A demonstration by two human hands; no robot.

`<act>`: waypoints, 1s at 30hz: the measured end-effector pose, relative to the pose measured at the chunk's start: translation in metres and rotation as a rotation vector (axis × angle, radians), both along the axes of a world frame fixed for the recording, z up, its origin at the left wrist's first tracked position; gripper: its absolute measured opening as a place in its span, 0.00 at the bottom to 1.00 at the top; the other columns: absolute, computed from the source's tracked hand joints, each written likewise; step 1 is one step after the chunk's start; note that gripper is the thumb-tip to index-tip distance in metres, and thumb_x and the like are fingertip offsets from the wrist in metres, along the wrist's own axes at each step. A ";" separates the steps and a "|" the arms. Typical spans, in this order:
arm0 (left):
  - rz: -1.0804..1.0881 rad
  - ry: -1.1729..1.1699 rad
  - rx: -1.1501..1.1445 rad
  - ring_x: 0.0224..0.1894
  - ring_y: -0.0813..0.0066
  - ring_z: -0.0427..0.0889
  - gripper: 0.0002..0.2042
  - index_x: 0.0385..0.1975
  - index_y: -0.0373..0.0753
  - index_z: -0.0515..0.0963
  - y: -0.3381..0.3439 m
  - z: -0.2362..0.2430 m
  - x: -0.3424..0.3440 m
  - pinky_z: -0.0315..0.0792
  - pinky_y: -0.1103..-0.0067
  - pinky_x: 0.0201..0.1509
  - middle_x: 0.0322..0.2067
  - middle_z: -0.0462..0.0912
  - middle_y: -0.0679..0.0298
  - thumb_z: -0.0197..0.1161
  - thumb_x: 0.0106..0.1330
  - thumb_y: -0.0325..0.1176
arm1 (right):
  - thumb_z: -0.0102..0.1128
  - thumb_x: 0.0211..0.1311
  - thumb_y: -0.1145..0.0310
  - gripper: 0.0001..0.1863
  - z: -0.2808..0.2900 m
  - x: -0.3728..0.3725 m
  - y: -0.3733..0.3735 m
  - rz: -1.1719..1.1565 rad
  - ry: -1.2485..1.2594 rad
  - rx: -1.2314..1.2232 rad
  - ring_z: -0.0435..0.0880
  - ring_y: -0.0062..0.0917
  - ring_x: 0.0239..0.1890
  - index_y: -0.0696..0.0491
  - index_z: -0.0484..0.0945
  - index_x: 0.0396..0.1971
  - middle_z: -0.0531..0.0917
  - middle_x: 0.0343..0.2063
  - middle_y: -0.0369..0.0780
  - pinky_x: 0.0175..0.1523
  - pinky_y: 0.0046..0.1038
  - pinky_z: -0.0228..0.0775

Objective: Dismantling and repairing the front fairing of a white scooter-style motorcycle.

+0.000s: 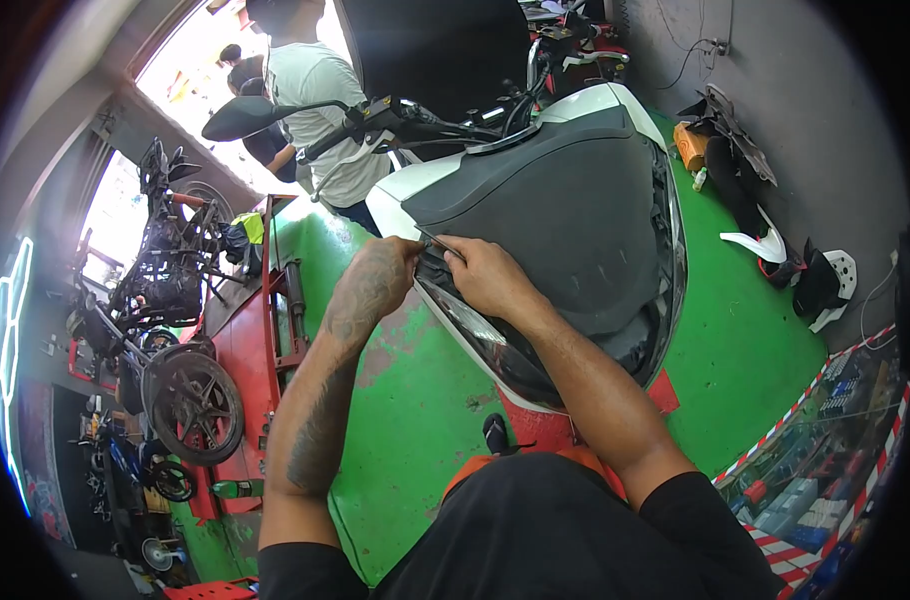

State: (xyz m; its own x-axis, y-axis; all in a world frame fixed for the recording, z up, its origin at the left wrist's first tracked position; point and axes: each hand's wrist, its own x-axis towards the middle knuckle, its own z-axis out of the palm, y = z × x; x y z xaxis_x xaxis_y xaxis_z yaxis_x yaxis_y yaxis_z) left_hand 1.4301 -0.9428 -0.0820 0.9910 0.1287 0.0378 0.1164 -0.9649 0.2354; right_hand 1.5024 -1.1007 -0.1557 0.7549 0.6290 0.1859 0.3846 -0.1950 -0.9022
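My hands meet at the left edge of a dark grey panel (565, 200) on a scooter with white bodywork (390, 205). In my right hand (487, 278), closed fingers grip a thin dark rod-shaped tool (437, 241), its tip pointing toward the left hand. The fingers of my left hand (403, 262) are pinched together at the white side trim; what they hold is hidden. Below both hands runs a clear, shiny lens (485, 345) along the scooter's edge. Beyond the panel are the handlebar grip (327, 142) and a mirror (243, 118).
A stripped motorcycle (170, 270) stands on a red lift (243, 375) to the left. Body panels (765, 240) lie along the right wall. At lower right is a glass case (820, 450) edged in red-white tape. A person (320, 100) stands beyond the handlebar.
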 end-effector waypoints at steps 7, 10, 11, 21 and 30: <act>-0.006 0.277 0.257 0.40 0.49 0.87 0.11 0.44 0.46 0.86 0.009 0.009 0.028 0.81 0.63 0.46 0.36 0.87 0.50 0.59 0.66 0.30 | 0.51 0.69 0.66 0.19 0.004 -0.003 0.001 -0.027 -0.047 -0.026 0.82 0.48 0.49 0.52 0.79 0.56 0.84 0.46 0.51 0.56 0.46 0.73; 0.031 0.274 0.167 0.40 0.47 0.87 0.11 0.42 0.42 0.85 0.001 0.013 0.024 0.81 0.62 0.46 0.35 0.86 0.48 0.59 0.65 0.30 | 0.51 0.68 0.65 0.19 0.002 0.000 -0.001 -0.037 -0.041 -0.025 0.82 0.48 0.49 0.52 0.80 0.55 0.84 0.46 0.50 0.56 0.45 0.73; 0.001 0.179 0.173 0.39 0.46 0.86 0.10 0.41 0.40 0.85 0.006 0.009 0.016 0.80 0.61 0.45 0.34 0.86 0.46 0.59 0.65 0.31 | 0.51 0.68 0.65 0.19 0.001 0.002 0.000 -0.024 -0.017 -0.036 0.82 0.48 0.50 0.52 0.80 0.55 0.84 0.46 0.50 0.56 0.45 0.73; 0.032 0.062 0.434 0.35 0.49 0.87 0.08 0.31 0.35 0.84 -0.008 0.007 -0.016 0.80 0.60 0.41 0.28 0.85 0.45 0.57 0.65 0.28 | 0.52 0.70 0.64 0.19 0.003 -0.002 0.004 -0.056 -0.043 -0.080 0.83 0.46 0.51 0.49 0.79 0.58 0.84 0.48 0.50 0.57 0.41 0.73; -0.037 0.150 0.495 0.35 0.49 0.88 0.08 0.32 0.35 0.83 -0.010 0.012 -0.007 0.81 0.61 0.41 0.30 0.85 0.44 0.57 0.63 0.27 | 0.52 0.70 0.63 0.19 0.007 -0.004 0.005 -0.059 -0.009 -0.123 0.83 0.46 0.51 0.50 0.78 0.58 0.84 0.48 0.49 0.56 0.41 0.73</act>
